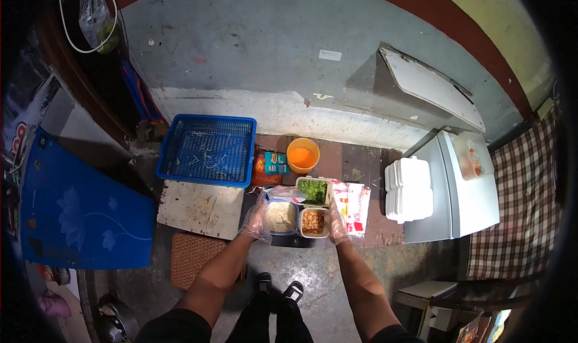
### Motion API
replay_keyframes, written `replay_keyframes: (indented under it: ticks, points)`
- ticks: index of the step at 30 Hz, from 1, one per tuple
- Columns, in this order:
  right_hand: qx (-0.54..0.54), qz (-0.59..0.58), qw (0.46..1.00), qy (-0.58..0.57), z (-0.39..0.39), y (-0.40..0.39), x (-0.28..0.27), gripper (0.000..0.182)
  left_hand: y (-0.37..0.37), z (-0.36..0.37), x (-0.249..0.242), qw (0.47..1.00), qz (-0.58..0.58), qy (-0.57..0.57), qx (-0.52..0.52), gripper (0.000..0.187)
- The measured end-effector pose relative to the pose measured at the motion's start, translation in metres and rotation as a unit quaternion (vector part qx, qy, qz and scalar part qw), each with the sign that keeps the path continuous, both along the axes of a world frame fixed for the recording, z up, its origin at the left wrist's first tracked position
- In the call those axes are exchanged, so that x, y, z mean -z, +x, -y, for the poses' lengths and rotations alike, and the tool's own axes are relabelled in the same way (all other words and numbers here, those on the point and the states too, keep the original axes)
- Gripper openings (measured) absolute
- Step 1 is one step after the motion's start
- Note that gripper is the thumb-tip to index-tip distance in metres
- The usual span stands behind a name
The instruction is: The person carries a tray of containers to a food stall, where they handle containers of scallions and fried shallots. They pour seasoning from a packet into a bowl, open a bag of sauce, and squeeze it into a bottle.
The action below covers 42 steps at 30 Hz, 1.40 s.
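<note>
Carefully framed by two hands, three filled containers sit together at the near edge of a brown work surface [376,230]. The left hand [257,219], in a clear plastic glove, lies along the outer side of a blue-rimmed container [295,224] of off-white food. The right hand [338,222], gloved alike, is at the side of a white square container [313,236] of brown pieces; whether either hand grips or merely rests there cannot be told. Directly behind the brown pieces stands a white rectangular container [330,193] of chopped greens, a clear plastic bag [285,193] to its left. Farther back are a yellow-orange tub [303,140] of orange contents and a teal packet [276,163]. Red-and-white plastic packaging [357,209] lies just right of the containers, near stacked white lidded boxes [409,190], while a blue perforated plastic basket [253,153] occupies the far left.
</note>
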State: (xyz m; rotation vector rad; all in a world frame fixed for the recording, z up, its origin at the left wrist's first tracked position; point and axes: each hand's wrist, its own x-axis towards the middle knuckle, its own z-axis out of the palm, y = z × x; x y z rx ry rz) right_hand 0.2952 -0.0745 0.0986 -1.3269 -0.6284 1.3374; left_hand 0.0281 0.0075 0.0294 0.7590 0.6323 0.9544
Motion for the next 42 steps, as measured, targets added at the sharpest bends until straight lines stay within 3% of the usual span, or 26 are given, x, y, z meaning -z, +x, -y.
replay_keyframes:
  ticks: [1, 2, 6, 8, 9, 13, 16, 18, 20, 22, 26, 29, 36, 42]
  points:
    - [0.011, -0.075, 0.997, -0.017, -0.001, -0.001, -0.008, 0.07, 0.0, -0.001, -0.012, 0.996, -0.084, 0.029, -0.006, 0.063]
    - [0.015, -0.073, 0.997, -0.016, 0.001, -0.001, -0.014, 0.07, 0.0, -0.001, -0.024, 0.984, -0.167, 0.059, -0.013, 0.065]
    - [0.005, -0.093, 0.996, 0.002, 0.011, 0.005, -0.018, 0.069, 0.005, 0.007, -0.087, 0.973, -0.225, 0.048, 0.003, 0.066]
    - [0.018, -0.059, 0.998, -0.006, 0.009, 0.011, -0.01, 0.066, 0.007, 0.006, -0.1, 0.99, -0.108, -0.093, 0.008, 0.064]
    - [0.024, -0.041, 0.999, -0.008, 0.011, 0.01, -0.021, 0.065, 0.007, 0.012, -0.121, 0.999, -0.033, -0.013, 0.037, 0.066]
    - [0.073, -0.015, 0.997, -0.019, 0.035, 0.007, -0.06, 0.065, 0.012, 0.009, -0.164, 0.994, 0.024, -0.03, 0.105, 0.067]
    - [0.12, 0.075, 0.99, 0.01, 0.058, 0.008, -0.084, 0.065, 0.021, 0.016, -0.192, 0.981, 0.085, -0.058, 0.164, 0.068]
    - [0.143, -0.022, 0.988, -0.052, 0.079, 0.01, -0.101, 0.067, 0.029, 0.025, -0.22, 0.975, 0.093, -0.041, 0.196, 0.067]
    - [0.18, 0.009, 0.982, -0.062, 0.098, 0.005, -0.135, 0.067, 0.036, 0.039, -0.243, 0.967, 0.099, -0.025, 0.232, 0.066]
    - [0.183, -0.064, 0.98, -0.047, 0.118, 0.004, -0.163, 0.069, 0.045, 0.051, -0.258, 0.968, 0.075, -0.058, 0.234, 0.064]
    - [0.218, -0.025, 0.975, 0.026, 0.155, 0.008, -0.178, 0.074, 0.061, 0.067, -0.249, 0.954, 0.045, -0.124, 0.271, 0.063]
    - [0.22, -0.017, 0.973, 0.064, 0.189, 0.045, -0.124, 0.076, 0.08, 0.087, -0.24, 0.938, 0.049, -0.179, 0.292, 0.061]
    - [0.277, -0.072, 0.957, 0.04, 0.267, 0.039, -0.21, 0.076, 0.129, 0.136, -0.277, 0.901, 0.042, -0.191, 0.387, 0.059]
    - [0.332, -0.082, 0.937, 0.072, 0.344, 0.064, -0.208, 0.074, 0.188, 0.187, -0.281, 0.867, 0.062, -0.178, 0.461, 0.058]
